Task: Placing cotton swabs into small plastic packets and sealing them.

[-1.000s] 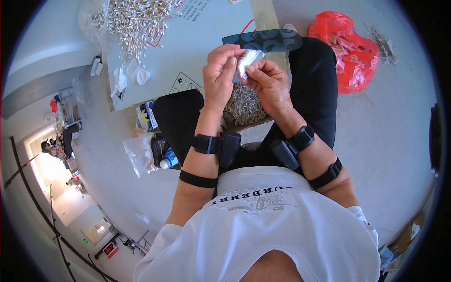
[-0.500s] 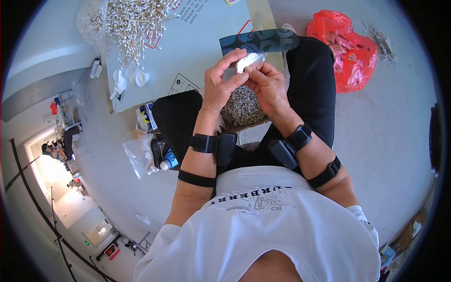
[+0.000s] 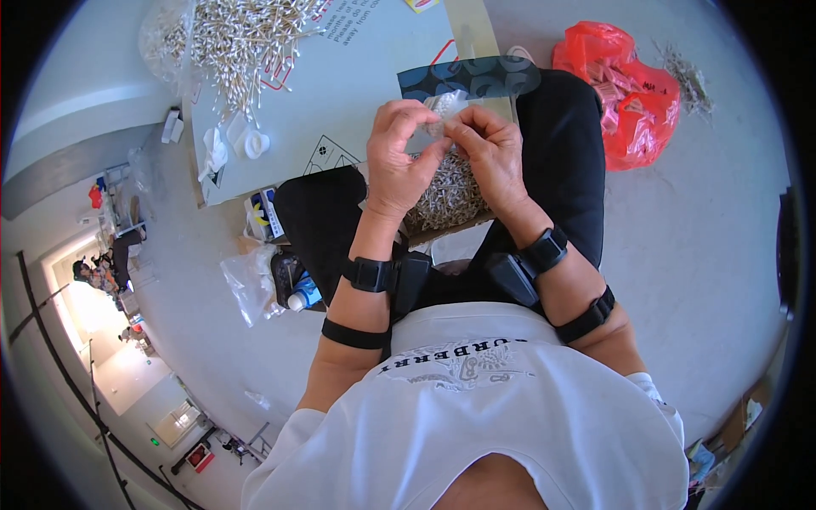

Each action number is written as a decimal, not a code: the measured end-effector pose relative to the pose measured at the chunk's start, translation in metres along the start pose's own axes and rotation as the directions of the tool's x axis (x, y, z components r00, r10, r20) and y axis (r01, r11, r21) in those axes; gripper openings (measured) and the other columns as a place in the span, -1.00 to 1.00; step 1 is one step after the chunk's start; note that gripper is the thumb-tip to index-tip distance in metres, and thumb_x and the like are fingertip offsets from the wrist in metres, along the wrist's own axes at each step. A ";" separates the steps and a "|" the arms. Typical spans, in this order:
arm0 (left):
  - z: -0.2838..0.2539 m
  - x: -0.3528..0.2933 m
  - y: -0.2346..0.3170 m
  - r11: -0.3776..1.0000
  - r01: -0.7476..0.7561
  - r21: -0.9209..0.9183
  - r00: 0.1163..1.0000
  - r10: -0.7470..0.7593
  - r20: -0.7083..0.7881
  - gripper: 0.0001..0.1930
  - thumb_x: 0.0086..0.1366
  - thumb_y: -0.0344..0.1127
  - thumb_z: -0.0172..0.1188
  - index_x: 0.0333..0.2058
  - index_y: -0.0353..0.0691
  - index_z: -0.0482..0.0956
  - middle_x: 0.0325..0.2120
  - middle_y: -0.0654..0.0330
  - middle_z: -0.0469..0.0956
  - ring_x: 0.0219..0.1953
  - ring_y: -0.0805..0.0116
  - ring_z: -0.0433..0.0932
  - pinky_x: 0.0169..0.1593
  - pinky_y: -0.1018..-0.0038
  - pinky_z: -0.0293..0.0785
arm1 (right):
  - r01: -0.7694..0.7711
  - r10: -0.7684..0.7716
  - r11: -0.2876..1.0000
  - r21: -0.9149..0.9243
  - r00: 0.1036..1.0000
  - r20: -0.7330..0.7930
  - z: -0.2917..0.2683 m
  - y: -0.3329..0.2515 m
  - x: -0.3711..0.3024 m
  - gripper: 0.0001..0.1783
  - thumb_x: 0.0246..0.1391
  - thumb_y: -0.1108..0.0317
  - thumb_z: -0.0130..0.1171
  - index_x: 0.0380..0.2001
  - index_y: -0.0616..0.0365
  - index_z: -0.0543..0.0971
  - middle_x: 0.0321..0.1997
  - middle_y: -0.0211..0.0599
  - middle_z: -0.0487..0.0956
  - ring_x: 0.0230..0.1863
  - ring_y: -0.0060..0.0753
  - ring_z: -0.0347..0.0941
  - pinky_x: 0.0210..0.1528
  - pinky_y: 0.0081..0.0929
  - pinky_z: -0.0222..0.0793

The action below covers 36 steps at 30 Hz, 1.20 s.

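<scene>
A small clear plastic bag of cotton swabs (image 3: 443, 104) is between my two hands, its packed white tips showing at the top. My left hand (image 3: 398, 157) holds the bag's left side, thumb and fingers curved round it. On the other side, my right hand (image 3: 491, 155) pinches the bag's edge between thumb and forefinger. Just below them, between my thighs, stands an open cardboard box (image 3: 450, 228) filled with loose cotton swabs (image 3: 446, 191). My fingers hide the lower part of the bag.
A large heap of cotton swabs (image 3: 242, 38) lies on the pale board (image 3: 340, 102) beside white plastic caps (image 3: 253, 143). A dark patterned sheet (image 3: 493, 75) rests at its edge. On the floor sit a red plastic bag (image 3: 637, 140) at right and a blue-white bottle (image 3: 302, 293) at left.
My left hand has turned and dropped slightly, its fingers more bent. The bag has shifted a little, and its silvery glare has given way to visible swab tips.
</scene>
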<state>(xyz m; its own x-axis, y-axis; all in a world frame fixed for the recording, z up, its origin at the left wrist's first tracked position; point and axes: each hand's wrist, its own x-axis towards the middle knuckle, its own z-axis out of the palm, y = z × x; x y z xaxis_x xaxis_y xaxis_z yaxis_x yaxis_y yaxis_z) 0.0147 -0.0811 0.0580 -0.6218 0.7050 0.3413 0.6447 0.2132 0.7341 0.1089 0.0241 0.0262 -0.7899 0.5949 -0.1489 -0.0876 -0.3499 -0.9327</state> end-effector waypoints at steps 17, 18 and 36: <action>-0.003 0.013 0.001 0.809 0.511 -0.290 0.859 -0.489 0.152 -0.90 0.21 -0.44 0.22 -0.44 -0.35 0.61 -0.63 0.37 0.48 -0.62 0.65 0.34 -0.54 0.67 0.25 | -0.131 0.133 0.984 0.124 0.991 -0.006 0.007 -0.006 0.005 -0.81 0.20 0.37 0.11 -0.42 0.26 0.56 -0.53 -0.50 0.50 -0.52 -0.75 0.30 -0.48 -0.72 0.21; -0.003 0.014 0.002 0.777 0.532 -0.338 0.845 -0.513 0.150 -0.90 0.18 -0.46 0.22 -0.46 -0.38 0.60 -0.66 0.38 0.45 -0.62 0.66 0.32 -0.55 0.66 0.22 | -0.113 0.115 0.990 0.087 0.993 -0.011 0.007 -0.005 0.006 -0.83 0.19 0.38 0.12 -0.42 0.26 0.56 -0.53 -0.50 0.50 -0.52 -0.74 0.30 -0.48 -0.72 0.21; -0.012 0.018 -0.004 0.613 0.608 -0.504 0.782 -0.572 0.247 -0.93 0.05 -0.55 0.30 -0.54 -0.36 0.58 -0.65 0.28 0.52 -0.65 0.66 0.35 -0.58 0.69 0.21 | 0.053 -0.015 0.884 -0.465 0.996 0.086 0.011 -0.023 0.037 -0.77 -0.07 0.39 0.25 -0.63 0.36 0.54 -0.68 -0.33 0.51 -0.61 -0.64 0.35 -0.55 -0.58 0.25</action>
<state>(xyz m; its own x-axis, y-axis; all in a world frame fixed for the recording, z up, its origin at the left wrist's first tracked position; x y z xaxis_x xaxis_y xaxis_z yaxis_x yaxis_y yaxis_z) -0.0046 -0.0770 0.0682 -0.7450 0.5967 -0.2981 -0.2070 0.2180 0.9537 0.0752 0.0466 0.0457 -0.8376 0.5358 -0.1065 0.1629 0.0588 -0.9849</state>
